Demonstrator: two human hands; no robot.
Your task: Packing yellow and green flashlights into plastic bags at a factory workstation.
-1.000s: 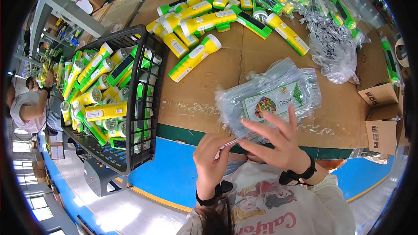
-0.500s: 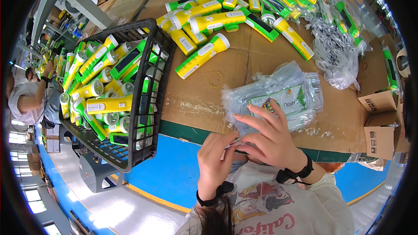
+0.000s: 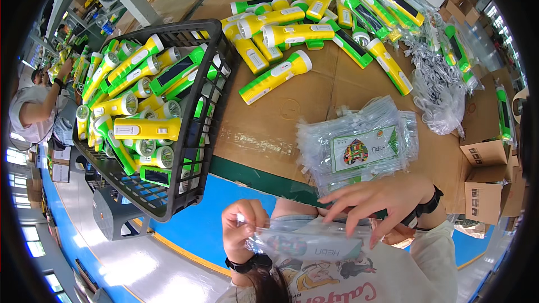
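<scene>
My left hand (image 3: 243, 229) is closed, its thumb and fingers pinching one end of a clear printed plastic bag (image 3: 314, 247). The bag hangs stretched sideways in front of my shirt, flat and without a flashlight in it. Over the bag's other end is my right hand (image 3: 387, 202), fingers apart and pointing down; whether a fingertip touches the plastic I cannot tell. Just beyond, on the cardboard-covered table (image 3: 264, 129), lies a stack of similar clear bags (image 3: 359, 146). A yellow and green flashlight (image 3: 275, 77) rests alone farther back.
At the left, a black plastic basket (image 3: 210, 106) is heaped with flashlights. More flashlights (image 3: 297, 33) lie piled at the table's far side, beside bagged grey cables (image 3: 438, 90). Open cardboard boxes (image 3: 485, 179) stand on the right. Another person (image 3: 42, 106) works at far left.
My hands have moved apart and nearer my body. The left now holds a single bag, spread out, while the right has come off the stack. The whole view has shifted slightly.
</scene>
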